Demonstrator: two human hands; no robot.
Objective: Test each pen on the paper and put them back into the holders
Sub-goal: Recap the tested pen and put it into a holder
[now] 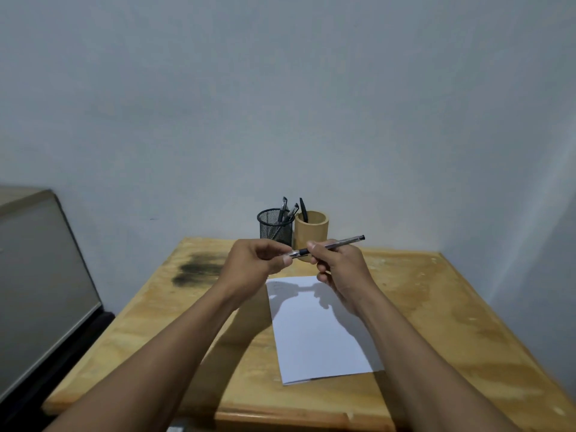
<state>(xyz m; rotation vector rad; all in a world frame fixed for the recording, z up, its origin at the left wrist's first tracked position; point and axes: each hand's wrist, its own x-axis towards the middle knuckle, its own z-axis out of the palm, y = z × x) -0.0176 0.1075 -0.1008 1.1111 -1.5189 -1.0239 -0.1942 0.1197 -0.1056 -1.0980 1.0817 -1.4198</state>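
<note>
Both hands are raised above the far edge of the white paper [318, 338], close together and joined by one pen [338, 243]. The right hand [339, 266] grips the barrel near the dark grip section, thumb on top and fingers curled beneath. The capped or plugged black end slants up and to the right, out past the paper's far right corner. The left hand [255, 260] pinches the pen's silvery end between thumb and bent fingers; whether a cap sits there cannot be told. The pen hangs in the air, clear of the paper, and the hands throw a shadow on the sheet's far half.

Beyond the paper's far edge, two holders stand side by side and touching or nearly so. The black mesh holder [276, 227] carries several dark pens [288, 210] leaning to the right. The wooden holder [311, 229], to its right, carries a single dark pen [303, 208].

The paper lies flat on the wooden counter [436, 307], its long side running away from the person. To the left of the paper's far corner, a dark smudge [199, 271] marks the wood. Farther left of the paper, off the counter, stands a grey cabinet [40, 275].
</note>
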